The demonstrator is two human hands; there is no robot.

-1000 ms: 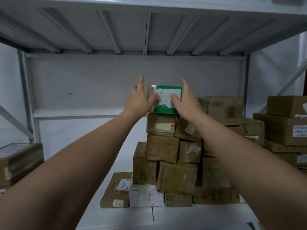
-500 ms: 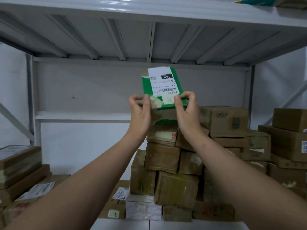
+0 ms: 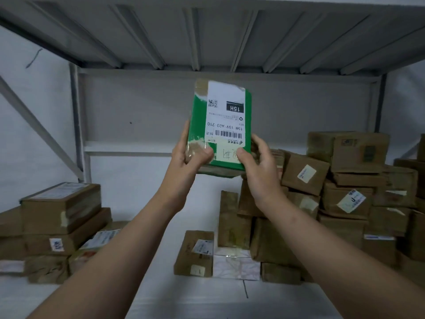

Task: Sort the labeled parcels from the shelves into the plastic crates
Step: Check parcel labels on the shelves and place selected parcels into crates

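Note:
A flat green parcel (image 3: pixel 197 125) with a white shipping label reading 15H, upside down to me, is held up in front of the shelf's back wall. My left hand (image 3: pixel 186 157) grips its lower left corner, thumb across the taped front. My right hand (image 3: pixel 257 162) grips its lower right corner, thumb on the label's bottom edge. The parcel stands nearly upright, its face turned to me, clear of the stack below.
Brown cardboard parcels are stacked on the white shelf (image 3: pixel 142 302): a tall pile (image 3: pixel 345 192) at right, a lower stack (image 3: pixel 59 217) at left, small boxes (image 3: pixel 195 252) in the middle. The upper shelf's ribbed underside (image 3: pixel 207 38) hangs overhead. No crates are in view.
Both hands lifted the green parcel off the top of the stack, tilted its labelled face toward me and brought it closer. The view shifted left.

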